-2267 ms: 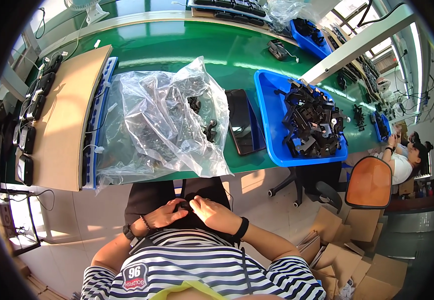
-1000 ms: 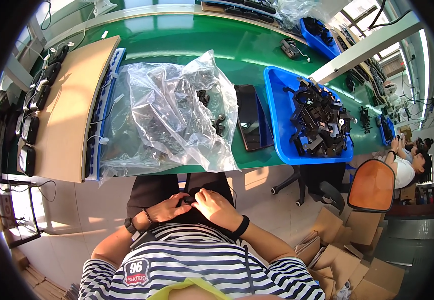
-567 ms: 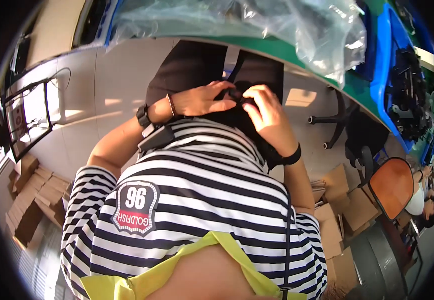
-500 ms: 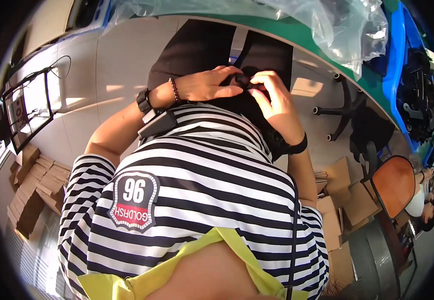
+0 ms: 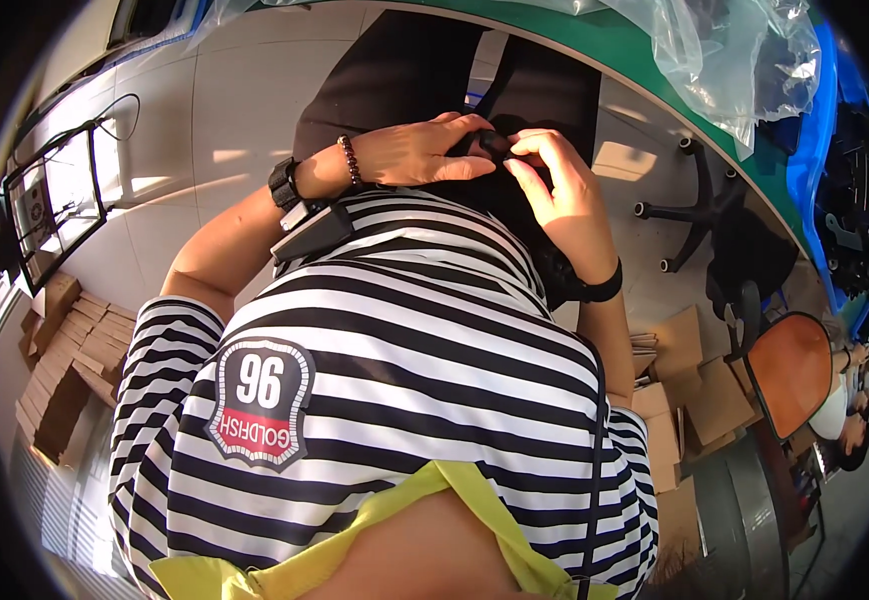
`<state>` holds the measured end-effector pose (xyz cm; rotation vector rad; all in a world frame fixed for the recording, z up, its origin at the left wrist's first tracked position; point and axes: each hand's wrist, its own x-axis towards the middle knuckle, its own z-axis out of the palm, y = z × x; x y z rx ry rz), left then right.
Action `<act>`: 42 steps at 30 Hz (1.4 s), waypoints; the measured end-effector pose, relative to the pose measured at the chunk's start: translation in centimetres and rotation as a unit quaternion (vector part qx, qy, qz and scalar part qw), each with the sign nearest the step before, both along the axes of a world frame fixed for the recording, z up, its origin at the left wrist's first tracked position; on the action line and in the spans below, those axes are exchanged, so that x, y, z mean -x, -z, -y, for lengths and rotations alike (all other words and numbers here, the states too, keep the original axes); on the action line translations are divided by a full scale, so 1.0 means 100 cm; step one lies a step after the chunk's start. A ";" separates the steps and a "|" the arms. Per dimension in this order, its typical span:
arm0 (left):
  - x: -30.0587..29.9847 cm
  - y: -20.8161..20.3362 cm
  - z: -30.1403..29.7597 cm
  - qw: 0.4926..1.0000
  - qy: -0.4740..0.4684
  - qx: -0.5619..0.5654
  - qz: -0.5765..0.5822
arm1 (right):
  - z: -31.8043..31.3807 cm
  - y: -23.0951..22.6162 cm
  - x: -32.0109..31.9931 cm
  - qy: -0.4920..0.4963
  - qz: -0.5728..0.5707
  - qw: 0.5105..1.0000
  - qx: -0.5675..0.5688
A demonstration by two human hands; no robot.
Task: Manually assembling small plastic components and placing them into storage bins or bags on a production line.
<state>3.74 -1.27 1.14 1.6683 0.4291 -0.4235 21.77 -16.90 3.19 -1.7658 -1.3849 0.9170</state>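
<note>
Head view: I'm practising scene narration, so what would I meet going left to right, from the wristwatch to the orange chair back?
Black wristwatch → beaded bracelet → left hand → small dark piece → right hand → wheeled chair base → orange chair back.

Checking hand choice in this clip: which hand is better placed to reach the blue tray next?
Probably the right hand: it is nearer the tray, at the picture's right. The left hand is farther off and seems to hold the black part.
</note>
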 end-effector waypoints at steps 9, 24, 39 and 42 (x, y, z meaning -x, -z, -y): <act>0.001 0.004 -0.001 1.000 -0.005 -0.008 0.003 | -0.001 -0.006 -0.002 -0.003 0.040 0.999 -0.013; 0.000 0.001 0.002 0.999 0.001 -0.019 -0.025 | -0.012 0.016 0.004 -0.004 -0.001 1.000 -0.014; 0.002 0.009 0.004 0.999 0.015 -0.041 0.019 | -0.012 0.010 -0.003 -0.038 0.008 0.999 0.028; 0.001 0.006 0.002 0.999 0.028 -0.031 -0.009 | -0.006 0.010 -0.006 -0.057 -0.053 0.997 -0.019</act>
